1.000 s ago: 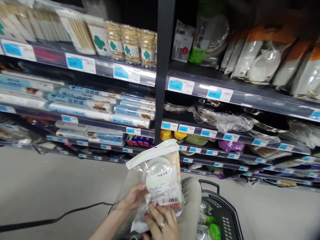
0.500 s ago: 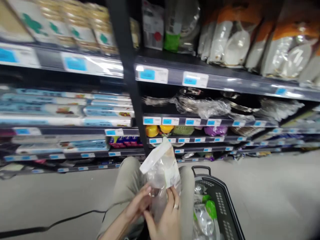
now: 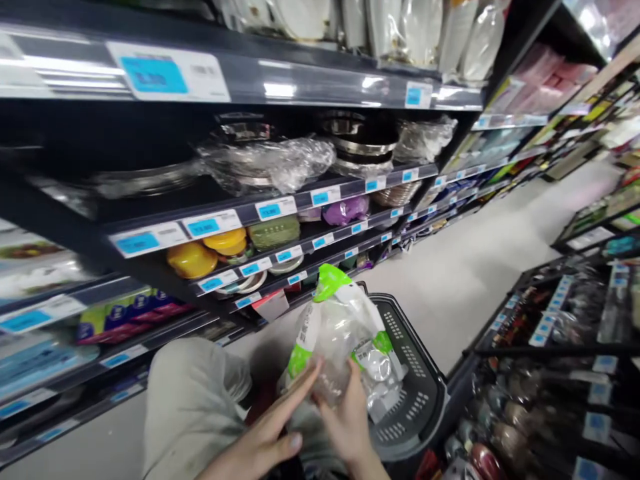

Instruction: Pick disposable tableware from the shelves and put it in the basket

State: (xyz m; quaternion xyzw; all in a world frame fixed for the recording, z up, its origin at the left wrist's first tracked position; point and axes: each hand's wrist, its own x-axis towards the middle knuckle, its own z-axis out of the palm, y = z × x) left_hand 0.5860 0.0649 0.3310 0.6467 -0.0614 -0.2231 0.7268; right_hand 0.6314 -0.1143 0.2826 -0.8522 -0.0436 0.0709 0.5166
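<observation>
Above the basket, slightly tilted, is a clear plastic package [image 3: 336, 328] with bright green and white printed parts; rounded clear items show inside, their kind blurred. My left hand [image 3: 273, 427] presses on its near left side, fingers stretched out along the film and thumb apart. On the near right side, my right hand [image 3: 346, 417] grips the package with its fingers bent round it. Behind it, in the black shopping basket [image 3: 434, 393], lies another clear package [image 3: 377, 365] with green print.
Store shelves [image 3: 320, 207] fill the left and front, with wrapped metal pans, yellow bowls [image 3: 193, 259] and a purple item [image 3: 346, 210]. My bent knee [image 3: 187, 387] is at the lower left. A second display rack [image 3: 540, 360] stands close on the right, beyond the basket.
My view has turned right. My hands have moved from over my lap to the basket's near left edge. The held package now shows green print instead of a pale label; whether it is the same one, I cannot tell.
</observation>
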